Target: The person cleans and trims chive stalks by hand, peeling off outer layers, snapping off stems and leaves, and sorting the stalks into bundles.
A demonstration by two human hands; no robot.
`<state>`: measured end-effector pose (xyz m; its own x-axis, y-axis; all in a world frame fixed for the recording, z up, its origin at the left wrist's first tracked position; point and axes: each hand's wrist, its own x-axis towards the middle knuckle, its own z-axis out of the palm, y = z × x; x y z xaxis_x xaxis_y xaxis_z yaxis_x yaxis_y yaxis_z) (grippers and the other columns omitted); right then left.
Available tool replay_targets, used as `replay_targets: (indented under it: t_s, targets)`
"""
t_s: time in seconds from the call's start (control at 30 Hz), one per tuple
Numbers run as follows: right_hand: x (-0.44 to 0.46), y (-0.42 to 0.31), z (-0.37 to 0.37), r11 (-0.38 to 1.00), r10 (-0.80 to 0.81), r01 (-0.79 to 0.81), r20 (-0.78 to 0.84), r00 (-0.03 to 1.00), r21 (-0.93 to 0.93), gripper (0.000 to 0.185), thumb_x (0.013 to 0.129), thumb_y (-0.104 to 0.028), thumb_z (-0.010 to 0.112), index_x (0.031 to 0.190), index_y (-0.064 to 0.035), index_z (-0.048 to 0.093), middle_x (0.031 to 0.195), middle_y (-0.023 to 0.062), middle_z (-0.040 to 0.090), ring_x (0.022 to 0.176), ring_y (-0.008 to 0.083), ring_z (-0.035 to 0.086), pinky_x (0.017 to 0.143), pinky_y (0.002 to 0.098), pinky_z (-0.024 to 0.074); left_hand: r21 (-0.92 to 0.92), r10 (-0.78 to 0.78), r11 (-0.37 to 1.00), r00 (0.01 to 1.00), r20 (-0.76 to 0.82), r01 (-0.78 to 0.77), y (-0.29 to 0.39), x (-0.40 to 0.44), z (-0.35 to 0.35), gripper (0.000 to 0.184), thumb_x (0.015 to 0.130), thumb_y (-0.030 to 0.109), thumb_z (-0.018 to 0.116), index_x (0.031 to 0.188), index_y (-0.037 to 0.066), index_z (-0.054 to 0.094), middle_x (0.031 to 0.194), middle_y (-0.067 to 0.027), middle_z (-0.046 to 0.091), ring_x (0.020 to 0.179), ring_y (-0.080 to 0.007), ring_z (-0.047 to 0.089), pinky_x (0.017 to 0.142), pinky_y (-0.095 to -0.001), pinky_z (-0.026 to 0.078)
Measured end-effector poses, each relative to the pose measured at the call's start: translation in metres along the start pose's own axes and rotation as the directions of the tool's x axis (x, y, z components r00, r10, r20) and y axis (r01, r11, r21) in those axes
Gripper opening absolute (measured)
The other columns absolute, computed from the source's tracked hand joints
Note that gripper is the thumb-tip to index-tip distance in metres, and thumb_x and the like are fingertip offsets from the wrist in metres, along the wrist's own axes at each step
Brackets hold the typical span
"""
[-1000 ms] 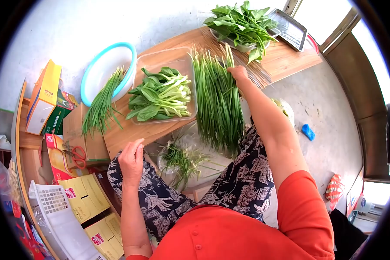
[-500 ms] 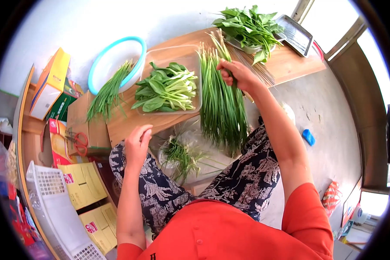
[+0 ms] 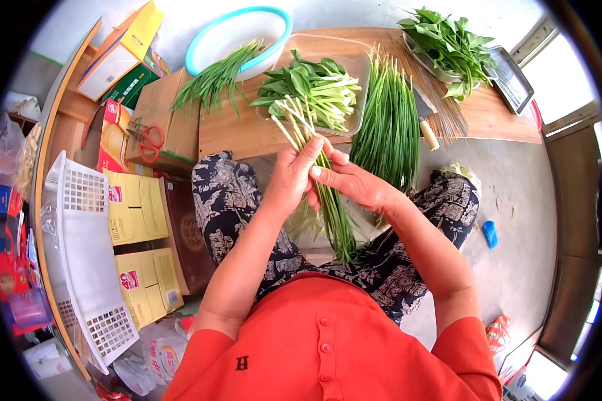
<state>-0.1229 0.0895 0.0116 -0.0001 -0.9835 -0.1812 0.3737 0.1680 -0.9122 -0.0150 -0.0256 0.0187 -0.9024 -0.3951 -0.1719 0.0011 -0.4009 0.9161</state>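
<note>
A small bunch of garlic chives (image 3: 334,220) is held over my lap, pale stem ends up and green leaves hanging down. My left hand (image 3: 293,175) is wrapped round the bunch just below the stem ends. From the other side, my right hand (image 3: 354,182) closes on the same bunch, thumb and fingers against the stems; its inner fingers are partly hidden. Beyond my right hand, a larger pile of garlic chives (image 3: 388,120) drapes over the table edge. Behind my left hand stands a clear plastic tub (image 3: 364,100) of leafy greens (image 3: 314,87).
On the wooden table (image 3: 231,140) are a blue-rimmed basin (image 3: 197,50) with chives over its rim, a wooden-handled knife (image 3: 429,135), more leafy greens (image 3: 448,50) and a dark tray (image 3: 513,80). Red-handled scissors (image 3: 151,144), cartons (image 3: 137,207) and a white basket (image 3: 90,267) stand left.
My right hand has brought a small bunch of chives from the pile to above my lap. My left hand, empty before, has come up and grips it too. The view has shifted.
</note>
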Motion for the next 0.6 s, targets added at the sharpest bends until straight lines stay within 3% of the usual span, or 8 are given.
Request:
replay_targets:
  t_s: [0.03,0.1,0.13,0.27,0.43,0.5,0.57,0.6]
  targets:
    - [-0.001,0.000,0.000,0.994,-0.041,0.037,-0.040,0.998,-0.105,0.046,0.093,-0.044,0.052,0.101,0.0014,0.060,0.077,0.0060,0.060,0.067,0.0159,0.057,0.064,0.0293,0.0476,0.047,-0.033,0.998,0.998,-0.056,0.036,-0.001,-0.002,-0.001,0.038,0.096,0.038,0.048,0.094,0.001,0.057,0.093,-0.0150,0.065,0.085,-0.0193,0.063,0.081,-0.0328,0.051]
    - [-0.005,0.003,-0.010,0.671,-0.261,-0.018,-0.260,0.930,-0.741,0.042,0.090,-0.040,0.058,0.108,-0.0017,0.060,0.074,0.0124,0.063,0.065,0.0195,0.060,0.063,0.0314,0.0487,0.288,0.368,0.901,0.923,-0.115,-0.323,-0.018,0.008,-0.009,0.037,0.099,0.034,0.044,0.089,0.000,0.058,0.083,-0.0111,0.066,0.071,-0.0146,0.062,0.071,-0.0285,0.051]
    - [0.001,0.012,-0.016,0.618,-0.425,0.000,-0.334,0.842,-0.786,0.034,0.087,-0.033,0.063,0.102,-0.0016,0.062,0.073,0.0137,0.064,0.067,0.0195,0.062,0.064,0.0328,0.0488,0.320,0.346,0.906,0.920,-0.183,-0.277,-0.016,0.006,-0.009,0.035,0.099,0.030,0.044,0.089,-0.001,0.058,0.081,-0.0095,0.066,0.069,-0.0126,0.061,0.066,-0.0263,0.050]
    - [0.003,-0.011,-0.005,0.691,-0.627,0.266,-0.375,0.682,-0.672,0.009,0.083,-0.003,0.065,0.084,0.0009,0.057,0.079,0.0063,0.060,0.063,0.0113,0.060,0.058,0.0248,0.0488,0.437,0.287,0.881,0.938,-0.192,-0.180,-0.028,0.004,-0.002,0.022,0.096,0.018,0.051,0.092,-0.002,0.059,0.074,-0.0068,0.066,0.059,-0.0118,0.060,0.055,-0.0256,0.048]
    - [0.010,-0.001,-0.012,0.927,-0.365,0.267,-0.475,0.801,-0.262,0.010,0.087,-0.005,0.063,0.083,0.0007,0.056,0.066,0.0035,0.057,0.054,0.0084,0.054,0.041,0.0246,0.0418,0.453,0.210,0.883,0.968,-0.141,-0.125,-0.026,-0.002,0.017,0.023,0.097,0.019,0.050,0.100,-0.002,0.058,0.078,-0.0075,0.066,0.059,-0.0131,0.062,0.053,-0.0256,0.048]
    - [0.011,0.005,-0.024,0.924,-0.363,0.380,-0.417,0.833,-0.045,0.010,0.088,-0.008,0.063,0.083,-0.0007,0.058,0.069,0.0014,0.058,0.053,0.0074,0.051,0.044,0.0236,0.0423,0.185,0.083,0.981,0.983,-0.166,-0.051,-0.027,-0.002,0.013,0.029,0.098,0.025,0.048,0.096,-0.001,0.058,0.082,-0.0106,0.066,0.063,-0.0157,0.063,0.058,-0.0268,0.050]
    - [0.008,0.006,-0.038,0.948,-0.316,0.291,-0.448,0.836,-0.126,0.014,0.092,-0.018,0.059,0.088,-0.0050,0.062,0.077,-0.0008,0.060,0.069,0.0057,0.052,0.067,0.0214,0.0436,0.129,0.049,0.991,0.985,-0.164,-0.028,-0.030,-0.002,0.003,0.034,0.097,0.031,0.047,0.099,-0.001,0.057,0.088,-0.0138,0.067,0.071,-0.0200,0.066,0.064,-0.0285,0.053]
    - [0.007,0.005,-0.042,0.958,-0.274,0.284,-0.456,0.847,-0.046,0.015,0.092,-0.019,0.058,0.089,-0.0051,0.062,0.079,-0.0005,0.061,0.068,0.0063,0.053,0.067,0.0214,0.0436,0.107,0.065,0.993,0.978,-0.200,-0.044,-0.028,-0.003,0.001,0.033,0.097,0.029,0.047,0.099,-0.001,0.058,0.090,-0.0146,0.067,0.074,-0.0203,0.067,0.064,-0.0281,0.052]
